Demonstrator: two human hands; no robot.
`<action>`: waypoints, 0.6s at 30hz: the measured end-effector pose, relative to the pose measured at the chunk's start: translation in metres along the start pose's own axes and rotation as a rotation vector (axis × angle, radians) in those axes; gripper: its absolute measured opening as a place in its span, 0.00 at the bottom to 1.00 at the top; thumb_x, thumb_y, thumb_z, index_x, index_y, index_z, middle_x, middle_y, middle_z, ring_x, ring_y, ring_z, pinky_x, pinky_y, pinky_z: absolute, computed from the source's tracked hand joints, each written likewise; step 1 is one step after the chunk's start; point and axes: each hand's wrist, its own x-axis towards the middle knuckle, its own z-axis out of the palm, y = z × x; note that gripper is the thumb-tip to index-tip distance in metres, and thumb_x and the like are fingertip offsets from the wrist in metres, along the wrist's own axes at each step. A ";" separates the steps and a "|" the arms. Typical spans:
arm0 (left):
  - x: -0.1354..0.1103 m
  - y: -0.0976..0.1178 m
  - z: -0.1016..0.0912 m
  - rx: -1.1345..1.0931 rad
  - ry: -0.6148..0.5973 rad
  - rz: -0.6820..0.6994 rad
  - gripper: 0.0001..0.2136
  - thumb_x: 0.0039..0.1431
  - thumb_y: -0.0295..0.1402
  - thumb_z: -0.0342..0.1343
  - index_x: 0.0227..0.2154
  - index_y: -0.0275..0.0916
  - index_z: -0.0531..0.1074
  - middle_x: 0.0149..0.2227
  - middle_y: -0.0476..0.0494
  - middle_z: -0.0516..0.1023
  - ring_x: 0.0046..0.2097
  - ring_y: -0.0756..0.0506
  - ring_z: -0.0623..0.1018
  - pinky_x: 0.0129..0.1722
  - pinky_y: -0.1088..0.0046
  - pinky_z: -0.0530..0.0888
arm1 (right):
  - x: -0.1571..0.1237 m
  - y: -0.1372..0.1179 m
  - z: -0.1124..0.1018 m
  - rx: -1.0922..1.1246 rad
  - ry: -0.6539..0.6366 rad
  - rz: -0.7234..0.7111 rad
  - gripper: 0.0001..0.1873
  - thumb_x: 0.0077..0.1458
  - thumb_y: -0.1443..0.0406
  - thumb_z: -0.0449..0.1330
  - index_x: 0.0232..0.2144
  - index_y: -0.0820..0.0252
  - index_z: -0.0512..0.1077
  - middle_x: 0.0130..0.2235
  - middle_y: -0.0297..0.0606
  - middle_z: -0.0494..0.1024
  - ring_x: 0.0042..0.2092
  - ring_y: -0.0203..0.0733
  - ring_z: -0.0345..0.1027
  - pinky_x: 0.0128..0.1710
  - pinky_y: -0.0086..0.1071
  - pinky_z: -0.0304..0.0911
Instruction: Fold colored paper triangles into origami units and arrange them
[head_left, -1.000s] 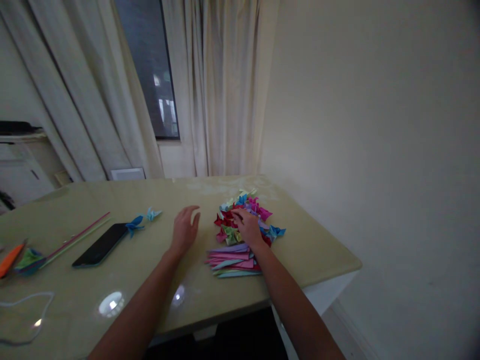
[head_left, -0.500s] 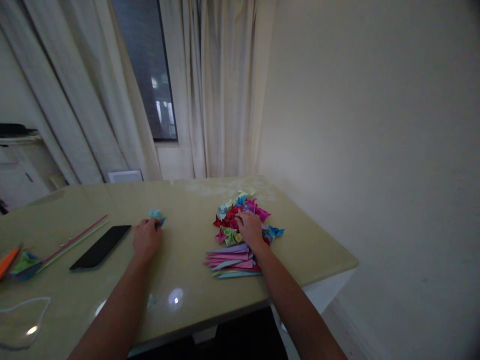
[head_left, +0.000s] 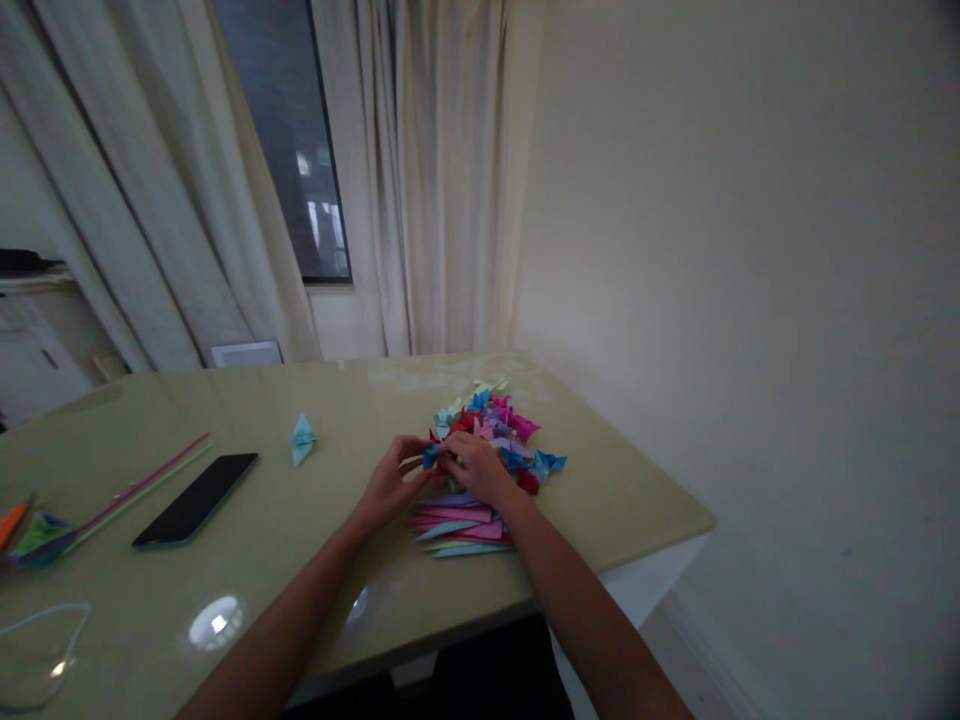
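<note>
My left hand and my right hand meet at the near left edge of a pile of folded paper figures in red, pink, blue and green. Between their fingertips sits a small dark blue folded paper piece, pinched from both sides. Just below my hands lies a stack of flat coloured paper sheets. A light blue folded figure stands alone on the table, to the left of my left hand.
A dark phone lies left of centre, with thin pink and green straws beside it. An orange object and a green folded paper sit at the far left. The table's right edge is close to the pile. Curtains and a window stand behind.
My left hand reached left to the two blue figures, took the darker one and carried it right to the pile. My right hand shifted from the pile's top to meet it.
</note>
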 end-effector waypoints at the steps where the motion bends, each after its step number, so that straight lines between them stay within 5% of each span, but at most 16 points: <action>1: -0.001 0.000 -0.001 -0.024 -0.007 -0.005 0.21 0.56 0.45 0.67 0.46 0.43 0.67 0.51 0.42 0.78 0.53 0.42 0.81 0.57 0.51 0.79 | 0.000 0.001 0.001 0.009 0.007 0.006 0.08 0.66 0.68 0.62 0.45 0.56 0.79 0.44 0.41 0.81 0.47 0.44 0.74 0.50 0.35 0.66; 8: 0.007 -0.005 -0.024 -0.013 -0.029 -0.088 0.30 0.62 0.52 0.60 0.60 0.43 0.63 0.65 0.30 0.70 0.59 0.35 0.79 0.57 0.51 0.78 | 0.002 0.007 0.004 0.178 0.223 0.070 0.07 0.65 0.63 0.61 0.38 0.58 0.79 0.38 0.39 0.81 0.40 0.43 0.74 0.45 0.34 0.66; 13: 0.006 -0.016 -0.083 0.753 0.381 -0.209 0.28 0.68 0.47 0.48 0.64 0.36 0.65 0.70 0.25 0.62 0.71 0.28 0.61 0.67 0.39 0.61 | 0.003 0.018 -0.007 0.295 0.490 0.241 0.10 0.61 0.58 0.63 0.34 0.58 0.79 0.33 0.37 0.79 0.34 0.42 0.70 0.37 0.33 0.66; 15: 0.000 -0.022 -0.105 1.033 0.413 -0.340 0.28 0.67 0.44 0.48 0.66 0.36 0.65 0.73 0.25 0.55 0.73 0.24 0.55 0.67 0.35 0.56 | 0.003 0.027 -0.013 0.347 0.581 0.319 0.12 0.60 0.56 0.63 0.33 0.59 0.78 0.31 0.36 0.79 0.31 0.41 0.69 0.34 0.32 0.65; 18: -0.004 -0.031 -0.125 1.191 0.308 -0.544 0.28 0.67 0.44 0.47 0.64 0.34 0.69 0.71 0.25 0.60 0.70 0.22 0.61 0.65 0.36 0.60 | 0.001 0.041 -0.023 0.395 0.711 0.414 0.15 0.58 0.53 0.62 0.32 0.60 0.78 0.29 0.35 0.79 0.31 0.41 0.70 0.33 0.32 0.65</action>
